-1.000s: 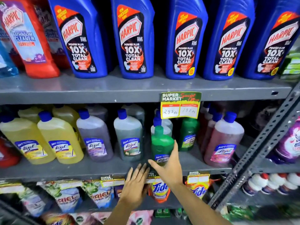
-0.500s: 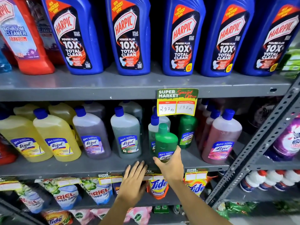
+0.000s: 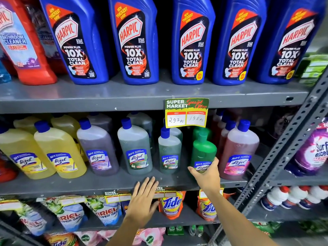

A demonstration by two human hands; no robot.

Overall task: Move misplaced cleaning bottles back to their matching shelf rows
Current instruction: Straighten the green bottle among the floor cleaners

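Green bottle [image 3: 202,151] stands on the middle shelf [image 3: 106,181], between a small blue-capped bottle [image 3: 169,153] and a pink bottle [image 3: 238,153]. It stands straight up, cap on top, label facing out. The right hand [image 3: 206,173] wraps around its bottom, likely to slide it to the other green bottle behind. The left hand [image 3: 143,199] is spread flat on the shelf edge, maybe for balance.

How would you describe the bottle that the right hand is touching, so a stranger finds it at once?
Look at the middle shelf, just below the yellow price tag. The green Lizol bottle stands there, with the right hand at its base. Only it is solid green with a green cap; its neighbours have blue caps.
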